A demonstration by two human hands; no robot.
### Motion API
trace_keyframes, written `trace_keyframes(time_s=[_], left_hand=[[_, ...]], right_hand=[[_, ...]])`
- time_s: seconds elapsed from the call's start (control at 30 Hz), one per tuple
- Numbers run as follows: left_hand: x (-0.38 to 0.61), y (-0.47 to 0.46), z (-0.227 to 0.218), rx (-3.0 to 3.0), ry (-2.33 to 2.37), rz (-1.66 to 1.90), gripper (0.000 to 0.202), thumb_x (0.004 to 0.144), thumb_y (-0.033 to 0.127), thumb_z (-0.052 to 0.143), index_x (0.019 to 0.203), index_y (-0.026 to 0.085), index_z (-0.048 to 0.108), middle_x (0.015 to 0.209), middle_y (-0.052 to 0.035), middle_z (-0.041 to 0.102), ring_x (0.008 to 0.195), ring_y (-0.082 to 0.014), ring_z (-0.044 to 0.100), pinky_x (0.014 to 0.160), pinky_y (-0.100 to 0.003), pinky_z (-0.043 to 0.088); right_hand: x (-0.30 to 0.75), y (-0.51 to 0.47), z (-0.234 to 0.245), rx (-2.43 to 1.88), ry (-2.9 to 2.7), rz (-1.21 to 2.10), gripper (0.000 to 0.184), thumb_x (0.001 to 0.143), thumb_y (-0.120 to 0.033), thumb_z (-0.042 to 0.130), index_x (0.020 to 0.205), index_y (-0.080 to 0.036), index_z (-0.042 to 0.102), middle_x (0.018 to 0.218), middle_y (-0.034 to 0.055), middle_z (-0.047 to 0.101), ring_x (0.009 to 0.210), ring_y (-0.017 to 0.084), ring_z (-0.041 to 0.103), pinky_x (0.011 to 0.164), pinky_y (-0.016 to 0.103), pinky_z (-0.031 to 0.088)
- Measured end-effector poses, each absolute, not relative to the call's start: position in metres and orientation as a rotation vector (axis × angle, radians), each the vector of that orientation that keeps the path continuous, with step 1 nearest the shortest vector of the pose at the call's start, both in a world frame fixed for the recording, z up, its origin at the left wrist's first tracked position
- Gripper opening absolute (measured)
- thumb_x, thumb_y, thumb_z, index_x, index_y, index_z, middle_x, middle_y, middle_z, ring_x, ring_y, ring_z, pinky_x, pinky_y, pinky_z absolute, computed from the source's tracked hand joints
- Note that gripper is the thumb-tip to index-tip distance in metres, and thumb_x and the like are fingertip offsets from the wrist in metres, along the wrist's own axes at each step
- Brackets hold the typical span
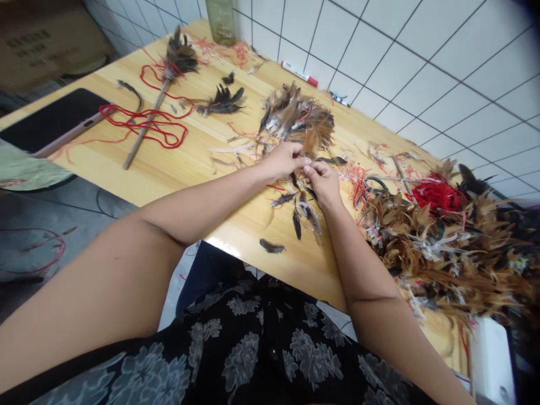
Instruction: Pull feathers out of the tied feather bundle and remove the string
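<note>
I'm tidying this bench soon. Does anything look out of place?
Red cord lies in loose loops across a stick, messy rather than neatly coiled. A lone dark feather sits by the table's near edge, apart from the rest.

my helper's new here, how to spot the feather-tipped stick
On the wooden table, find the phone at left. Right of it lies the stick, crossed by red cord; unlike the nearby feather clump, it ends in a dark tuft.

Wood tbl (244, 230) w/ feathers (307, 115), red cord (171, 147), phone (59, 121), stick (137, 145) & mkr (297, 73).
</note>
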State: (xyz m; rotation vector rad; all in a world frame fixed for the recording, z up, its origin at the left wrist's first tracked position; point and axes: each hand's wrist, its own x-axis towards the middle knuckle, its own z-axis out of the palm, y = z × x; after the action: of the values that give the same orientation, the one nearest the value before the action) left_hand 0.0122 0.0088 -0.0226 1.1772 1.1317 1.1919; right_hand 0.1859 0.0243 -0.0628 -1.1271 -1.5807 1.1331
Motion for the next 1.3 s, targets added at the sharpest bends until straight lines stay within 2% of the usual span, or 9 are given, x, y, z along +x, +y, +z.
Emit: trace_keyframes(time_s=[0.13, 0.27, 0.37, 0.47, 0.6, 0.77, 0.9, 1.1, 1.3], left_hand=[[0.014, 0.008, -0.019, 1.173, 1.067, 1.110, 0.028, 0.091, -0.005, 0.074, 0.073, 0.015, 0.067, 0.069, 0.0033, 0.064, 0.068, -0.0121, 0.056, 0.072, -0.026, 0.041], [-0.009, 0.022, -0.020, 1.335, 1.125, 1.200, 0.017, 0.092, 0.003, 0.076, 0.083, 0.017, 0.072, 0.081, 0.0005, 0.070, 0.077, -0.0159, 0.064, 0.083, -0.029, 0.050], [-0.042, 0.045, -0.025, 1.536, 1.544, 1.343, 0.020, 0.086, -0.001, 0.074, 0.089, 0.019, 0.075, 0.097, -0.0044, 0.076, 0.100, -0.0240, 0.071, 0.105, -0.037, 0.054], [-0.068, 0.064, -0.032, 1.662, 1.899, 1.252, 0.020, 0.087, 0.000, 0.073, 0.091, 0.019, 0.075, 0.111, -0.0117, 0.078, 0.124, -0.0330, 0.071, 0.120, -0.045, 0.051], [-0.070, 0.070, -0.037, 1.754, 1.990, 1.066, 0.013, 0.090, 0.006, 0.079, 0.095, 0.017, 0.074, 0.122, -0.0144, 0.078, 0.132, -0.0346, 0.069, 0.124, -0.045, 0.048], [-0.064, 0.062, -0.028, 1.770, 2.071, 0.882, 0.011, 0.099, 0.008, 0.072, 0.094, 0.019, 0.071, 0.130, -0.0139, 0.077, 0.130, -0.0316, 0.071, 0.120, -0.044, 0.051], [-0.069, 0.058, -0.022, 1.697, 2.020, 1.024, 0.014, 0.095, 0.011, 0.071, 0.086, 0.020, 0.065, 0.106, -0.0097, 0.077, 0.113, -0.0291, 0.072, 0.113, -0.043, 0.054], [-0.055, 0.050, -0.020, 1.253, 1.606, 1.411, 0.032, 0.091, 0.006, 0.071, 0.073, 0.023, 0.052, 0.072, 0.0019, 0.052, 0.071, -0.0149, 0.051, 0.079, -0.030, 0.052], [-0.027, 0.022, -0.008, 0.998, 1.105, 1.228, 0.030, 0.089, 0.010, 0.084, 0.071, 0.018, 0.061, 0.069, -0.0001, 0.060, 0.061, -0.0099, 0.052, 0.058, -0.022, 0.040]], right_hand=[[0.185, 0.023, -0.061, -1.149, -1.567, 1.137, 0.027, 0.086, -0.035, 0.089, 0.071, -0.022, 0.070, 0.074, -0.0036, 0.061, 0.071, 0.013, 0.052, 0.080, 0.032, 0.048], [0.184, 0.020, -0.058, -1.123, -1.459, 1.263, 0.044, 0.084, -0.060, 0.092, 0.081, -0.024, 0.067, 0.070, -0.0044, 0.057, 0.067, 0.013, 0.048, 0.072, 0.031, 0.045], [0.184, 0.019, -0.056, -1.111, -1.373, 1.320, 0.059, 0.078, -0.075, 0.093, 0.086, -0.024, 0.067, 0.066, -0.0056, 0.054, 0.063, 0.012, 0.045, 0.065, 0.029, 0.040], [0.182, 0.017, -0.055, -1.117, -1.342, 1.325, 0.062, 0.076, -0.078, 0.094, 0.085, -0.024, 0.067, 0.064, -0.0066, 0.055, 0.060, 0.010, 0.042, 0.063, 0.028, 0.036], [0.179, 0.015, -0.055, -1.150, -1.327, 1.308, 0.059, 0.077, -0.075, 0.094, 0.086, -0.024, 0.067, 0.060, -0.0089, 0.054, 0.059, 0.010, 0.043, 0.065, 0.028, 0.036], [0.178, 0.013, -0.053, -1.144, -1.318, 1.310, 0.058, 0.079, -0.075, 0.093, 0.088, -0.024, 0.067, 0.060, -0.0090, 0.054, 0.060, 0.010, 0.045, 0.066, 0.029, 0.036], [0.177, 0.011, -0.051, -1.177, -1.282, 1.291, 0.055, 0.083, -0.072, 0.092, 0.086, -0.024, 0.067, 0.061, -0.0077, 0.056, 0.059, 0.010, 0.044, 0.064, 0.028, 0.035], [0.175, 0.010, -0.047, -1.190, -1.254, 1.288, 0.051, 0.085, -0.068, 0.092, 0.083, -0.023, 0.066, 0.064, -0.0071, 0.056, 0.060, 0.010, 0.041, 0.063, 0.027, 0.039], [0.176, 0.013, -0.049, -1.227, -1.325, 1.254, 0.061, 0.085, -0.082, 0.086, 0.087, -0.024, 0.066, 0.071, -0.0036, 0.060, 0.065, 0.012, 0.051, 0.065, 0.028, 0.045]])
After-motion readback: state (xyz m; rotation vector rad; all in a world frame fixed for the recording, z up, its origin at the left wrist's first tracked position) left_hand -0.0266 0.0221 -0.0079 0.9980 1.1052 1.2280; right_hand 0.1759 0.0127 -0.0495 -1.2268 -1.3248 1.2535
